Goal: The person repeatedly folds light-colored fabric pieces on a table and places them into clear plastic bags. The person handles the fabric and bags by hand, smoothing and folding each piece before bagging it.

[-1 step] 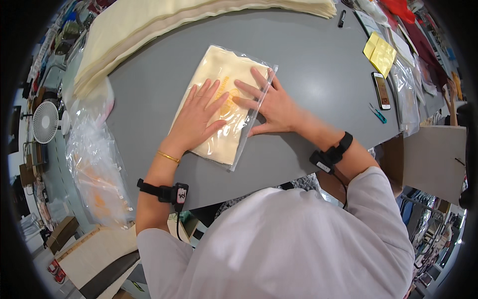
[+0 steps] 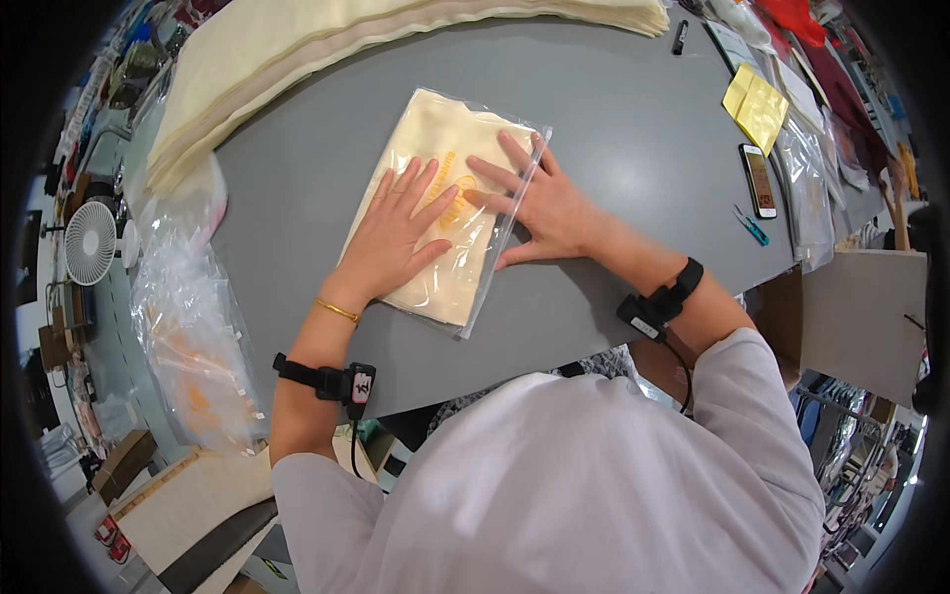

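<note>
A clear plastic bag [image 2: 477,280] with cream folded cloth [image 2: 427,294] inside lies slanted on the grey table. Orange print shows through its front. My left hand [image 2: 398,223] rests flat on the bag's left half, fingers spread and pointing up. On the right side, my right hand [image 2: 544,206] spreads its fingers across the bag's edge strip and onto the packed cloth. Its thumb reaches the strip lower down. Neither hand grips anything. Part of the print is hidden under the fingers.
Long layered cream cloth [image 2: 327,45] curves along the table's far side. Clear bags [image 2: 193,317] hang at the left edge, near a white fan [image 2: 90,243]. To the right lie a phone [image 2: 758,181], teal thread snips [image 2: 752,228], a yellow packet [image 2: 755,107] and a black marker [image 2: 680,38].
</note>
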Available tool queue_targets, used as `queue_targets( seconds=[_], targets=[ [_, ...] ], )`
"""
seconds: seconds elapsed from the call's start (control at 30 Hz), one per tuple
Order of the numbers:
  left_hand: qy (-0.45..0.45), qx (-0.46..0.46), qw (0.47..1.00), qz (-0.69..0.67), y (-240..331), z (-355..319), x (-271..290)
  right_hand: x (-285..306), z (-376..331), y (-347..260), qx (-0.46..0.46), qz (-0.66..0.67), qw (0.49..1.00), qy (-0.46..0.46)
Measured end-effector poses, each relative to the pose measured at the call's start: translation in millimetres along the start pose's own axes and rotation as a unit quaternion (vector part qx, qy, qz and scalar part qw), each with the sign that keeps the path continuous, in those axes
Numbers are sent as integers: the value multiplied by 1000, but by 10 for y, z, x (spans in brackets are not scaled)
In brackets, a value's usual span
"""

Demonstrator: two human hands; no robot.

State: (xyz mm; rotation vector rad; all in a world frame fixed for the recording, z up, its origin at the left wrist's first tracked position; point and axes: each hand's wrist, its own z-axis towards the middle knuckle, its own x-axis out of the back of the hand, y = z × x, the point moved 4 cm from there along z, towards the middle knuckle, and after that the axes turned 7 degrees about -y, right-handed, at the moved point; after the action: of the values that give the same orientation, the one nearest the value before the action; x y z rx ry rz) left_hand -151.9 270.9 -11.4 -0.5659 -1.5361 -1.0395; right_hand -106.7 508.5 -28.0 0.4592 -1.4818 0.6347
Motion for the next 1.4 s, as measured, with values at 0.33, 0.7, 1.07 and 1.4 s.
queue_targets(
  seconds=[0.33, 0.7, 1.07, 1.4],
  targets=[
    [48, 65, 997, 19, 92, 35, -224, 72, -166, -204, -42, 264, 963, 35],
    [17, 167, 983, 70, 381, 342, -444, -4, -394, -681, -331, 635, 697, -39],
    [95, 65, 992, 56, 621, 141, -204, 279, -202, -29, -113, 57, 989, 71],
    [81, -14, 990, -112, 846, -308, -2, 119, -458, 586, -232, 106, 940, 228]
  ],
)
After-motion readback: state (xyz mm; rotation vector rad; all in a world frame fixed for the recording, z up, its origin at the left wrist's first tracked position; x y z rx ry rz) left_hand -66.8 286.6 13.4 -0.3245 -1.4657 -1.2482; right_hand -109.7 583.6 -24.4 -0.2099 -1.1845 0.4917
